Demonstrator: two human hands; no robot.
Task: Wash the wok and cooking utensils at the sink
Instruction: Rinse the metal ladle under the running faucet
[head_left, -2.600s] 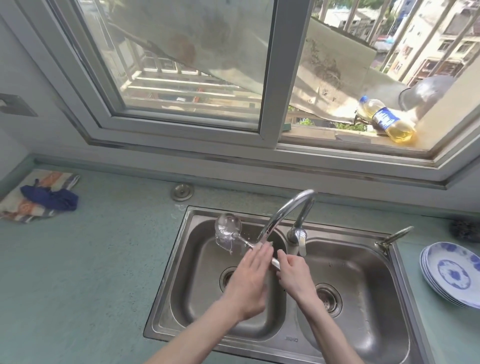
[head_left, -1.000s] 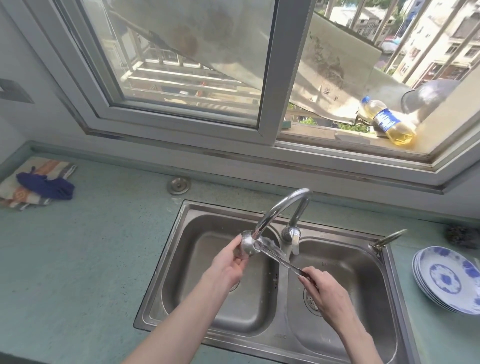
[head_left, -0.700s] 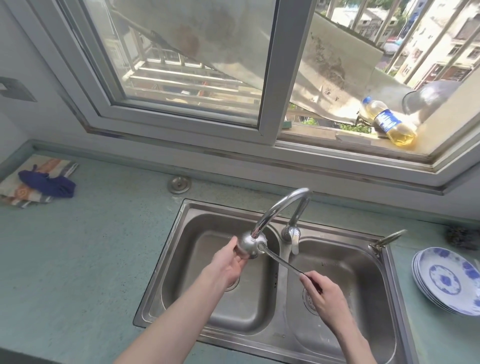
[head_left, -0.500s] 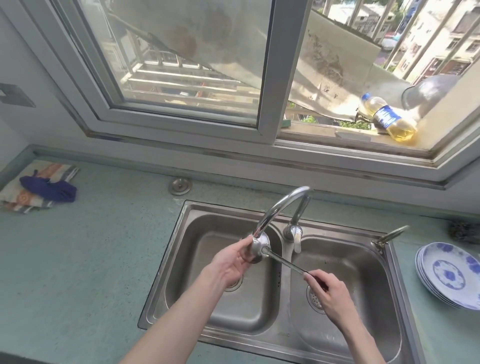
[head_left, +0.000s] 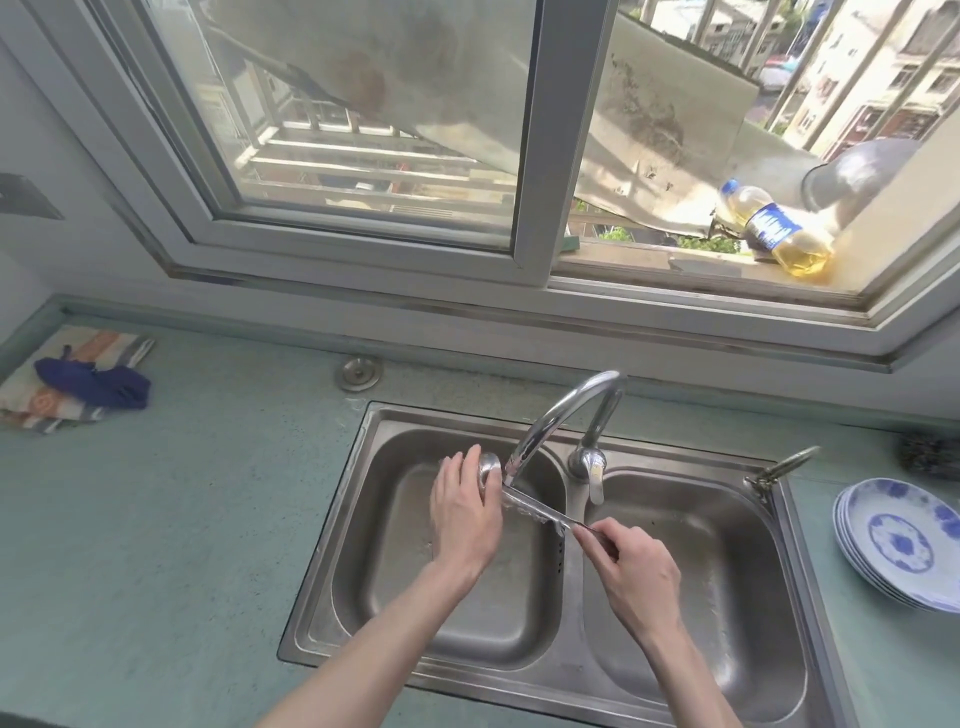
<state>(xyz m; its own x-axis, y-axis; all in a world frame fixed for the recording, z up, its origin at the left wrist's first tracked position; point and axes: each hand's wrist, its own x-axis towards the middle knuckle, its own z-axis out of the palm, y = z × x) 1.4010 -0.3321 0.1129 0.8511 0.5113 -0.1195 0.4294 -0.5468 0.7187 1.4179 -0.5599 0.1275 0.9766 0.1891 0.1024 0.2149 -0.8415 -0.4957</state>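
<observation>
Since a moment ago, the left hand (head_left: 464, 512) has slid over the top of the ladle (head_left: 524, 503), so its round bowl is now mostly hidden and only a shiny bit peeks out by the fingers. Water from the tap (head_left: 563, 415) now runs onto the handle near the bowl.

Left fingers curl around the ladle's bowl and cup it. The right hand (head_left: 636, 564) pinches the far end of the thin handle. Both hands hold the ladle up in the air, slanting across the wall between the two tubs of the sink (head_left: 332, 551). Its bowl end is over the left tub, right under the tap's spout. Its handle end reaches over the right tub.

Beside the sink on the right, a stack of blue and white plates (head_left: 893, 545) sits on the green surface (head_left: 182, 519). Far to the left, a dark blue cloth (head_left: 96, 384) lies on top of a striped cloth (head_left: 49, 410). A round metal plug (head_left: 358, 373) rests on the surface behind the sink. Up on the window sill, a bottle (head_left: 776, 234) of yellow liquid lies tilted.
</observation>
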